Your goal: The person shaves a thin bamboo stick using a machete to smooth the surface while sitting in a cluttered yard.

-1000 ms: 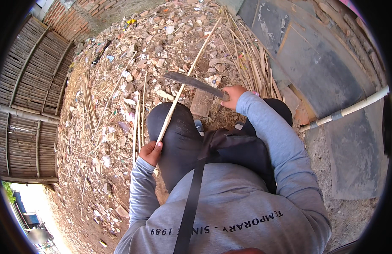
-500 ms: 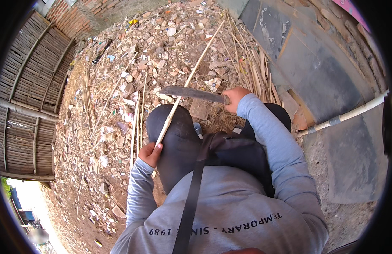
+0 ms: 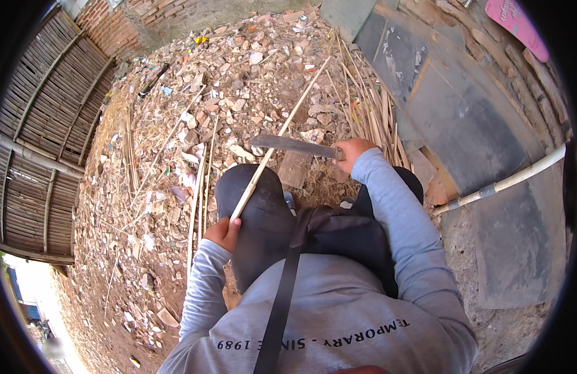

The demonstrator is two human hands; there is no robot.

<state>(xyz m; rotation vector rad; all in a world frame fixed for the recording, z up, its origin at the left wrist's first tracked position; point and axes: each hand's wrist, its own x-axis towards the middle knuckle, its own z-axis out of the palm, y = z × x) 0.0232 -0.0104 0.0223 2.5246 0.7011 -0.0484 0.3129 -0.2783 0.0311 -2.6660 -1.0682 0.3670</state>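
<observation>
My left hand (image 3: 223, 234) is closed round the near end of a long pale bamboo strip (image 3: 286, 124). The strip slants away over my left knee, toward the upper right. In my right hand (image 3: 353, 153) is the handle of a machete (image 3: 295, 146) with a broad, dark, worn blade. Its blade points left and crosses the strip just beyond my knee; whether the edge bites into the strip I cannot tell. A flat brown block (image 3: 295, 168) lies on the ground beneath the blade, in front of my feet.
Several split strips (image 3: 379, 115) are piled ahead to the right, and more strips (image 3: 199, 193) lie beside my left knee. Broken brick and stone rubble (image 3: 232, 93) covers the ground. Dark panels (image 3: 475, 118) and a pale pole (image 3: 513, 179) stand right; a bamboo wall (image 3: 42, 112) rises left.
The machete and my right hand have shifted a little right and nearer to me. The strip's far end has dropped slightly nearer, and my left hand is a little lower.
</observation>
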